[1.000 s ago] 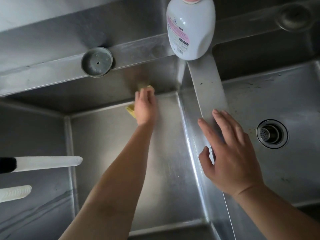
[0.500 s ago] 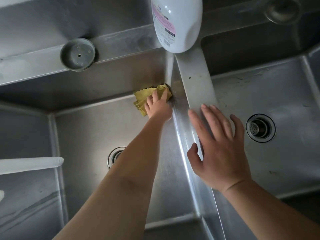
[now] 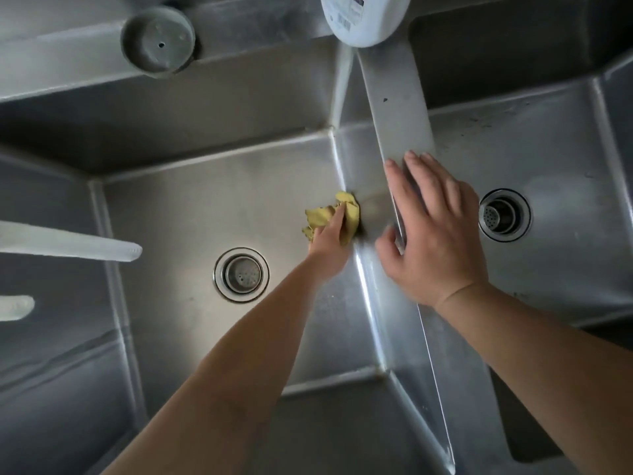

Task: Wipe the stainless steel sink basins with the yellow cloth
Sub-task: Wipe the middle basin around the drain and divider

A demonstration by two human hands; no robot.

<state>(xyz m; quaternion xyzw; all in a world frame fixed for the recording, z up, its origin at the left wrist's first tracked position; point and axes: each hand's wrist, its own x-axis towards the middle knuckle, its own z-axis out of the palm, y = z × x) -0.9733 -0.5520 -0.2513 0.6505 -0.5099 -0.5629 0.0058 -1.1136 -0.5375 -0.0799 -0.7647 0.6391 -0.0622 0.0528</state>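
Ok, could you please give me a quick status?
Left hand presses cloth into left basin corner. Right hand flat on divider. Nothing blocking.

Two sink basins sit side by side, the left basin [image 3: 191, 207] and the right basin [image 3: 555, 138], parted by a divider ridge [image 3: 399, 108] running front to back. In the left basin, the left hand [image 3: 329, 245] presses a cloth [image 3: 322, 216] against the wall under the divider, right of that basin's drain [image 3: 241, 275]. The right hand [image 3: 435, 231] rests on the divider, left of the right basin's drain [image 3: 504, 214]; a bottle [image 3: 370, 18] stands at the divider's far end, with a round cap [image 3: 158, 41] on the back ledge to its left.
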